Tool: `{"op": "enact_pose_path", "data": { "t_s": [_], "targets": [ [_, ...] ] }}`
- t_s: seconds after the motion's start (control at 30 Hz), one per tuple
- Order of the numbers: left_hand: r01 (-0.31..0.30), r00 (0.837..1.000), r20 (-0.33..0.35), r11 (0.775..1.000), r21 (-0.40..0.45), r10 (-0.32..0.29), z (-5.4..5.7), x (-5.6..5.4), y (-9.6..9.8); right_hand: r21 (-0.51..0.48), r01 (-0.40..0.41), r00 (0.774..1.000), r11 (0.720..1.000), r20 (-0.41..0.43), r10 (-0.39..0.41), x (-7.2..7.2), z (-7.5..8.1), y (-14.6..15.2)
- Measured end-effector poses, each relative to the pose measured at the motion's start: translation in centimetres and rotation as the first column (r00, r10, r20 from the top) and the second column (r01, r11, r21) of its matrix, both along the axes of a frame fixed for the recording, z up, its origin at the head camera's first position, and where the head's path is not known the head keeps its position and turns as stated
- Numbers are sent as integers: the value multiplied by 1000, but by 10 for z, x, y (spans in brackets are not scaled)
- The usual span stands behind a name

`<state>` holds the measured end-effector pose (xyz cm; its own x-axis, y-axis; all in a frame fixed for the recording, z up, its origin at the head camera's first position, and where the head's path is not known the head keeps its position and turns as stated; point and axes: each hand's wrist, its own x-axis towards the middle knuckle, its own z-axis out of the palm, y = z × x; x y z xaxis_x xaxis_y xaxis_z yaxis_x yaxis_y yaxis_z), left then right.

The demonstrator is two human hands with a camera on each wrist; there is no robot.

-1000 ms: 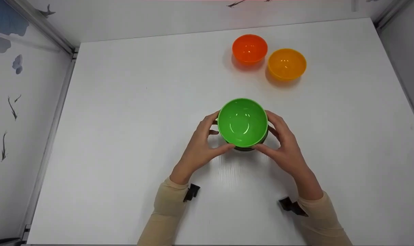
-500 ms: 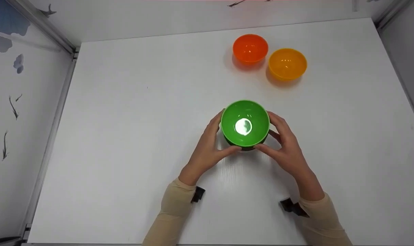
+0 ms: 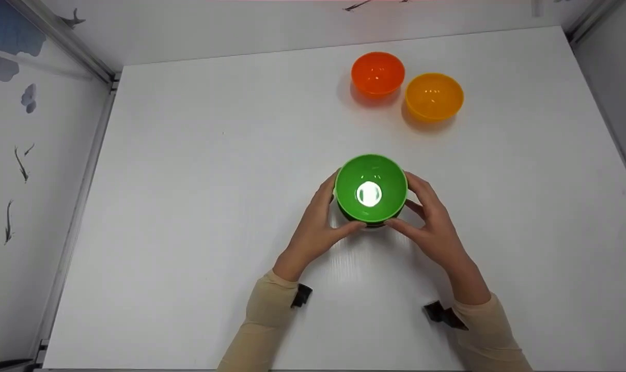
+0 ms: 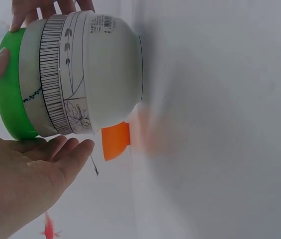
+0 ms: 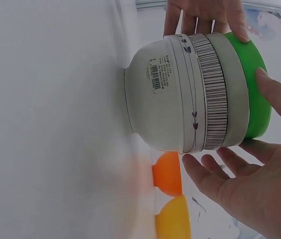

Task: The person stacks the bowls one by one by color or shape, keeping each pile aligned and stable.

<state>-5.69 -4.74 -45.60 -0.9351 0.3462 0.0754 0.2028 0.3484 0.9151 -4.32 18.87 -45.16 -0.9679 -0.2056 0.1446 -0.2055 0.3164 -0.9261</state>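
Observation:
A green bowl (image 3: 371, 178) sits at the top of a stack of white patterned bowls (image 4: 111, 69), which shows side-on in both wrist views. From the left, my left hand (image 3: 315, 227) curves round the stack with its thumb on the green bowl's near side. My right hand (image 3: 434, 227) mirrors it on the other side, its thumb against the green wall and its fingers along the stack. In the right wrist view the lowest white bowl (image 5: 155, 94), which bears a barcode label, has its foot at the table surface.
Farther back on the white table (image 3: 189, 206) stand an orange bowl (image 3: 377, 75) and a yellow bowl (image 3: 434, 97), side by side. Walls with printed decorations border the table at the back and left. A small black device (image 3: 302, 295) is on the left sleeve.
My left hand has shifted right and closed in against the stack. The green bowl has moved slightly right and nearer, and sits a little lower. My right hand has barely moved.

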Motion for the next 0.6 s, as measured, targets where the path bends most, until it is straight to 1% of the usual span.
{"op": "enact_pose_path", "data": {
  "t_s": [0.13,0.4,0.6],
  "targets": [
    [4,1000,10,1000,6,-4,-2,0,0,9,2,1000,1000,9,-2,0,-1,0],
    [3,1000,29,1000,-17,-2,-4,1,0,28,5,999,1000,34,-6,1,-2,0],
    [-2,1000,26,1000,-23,3,-4,1,1,39,3,1000,999,29,-4,1,-1,-1]
  ]
}}
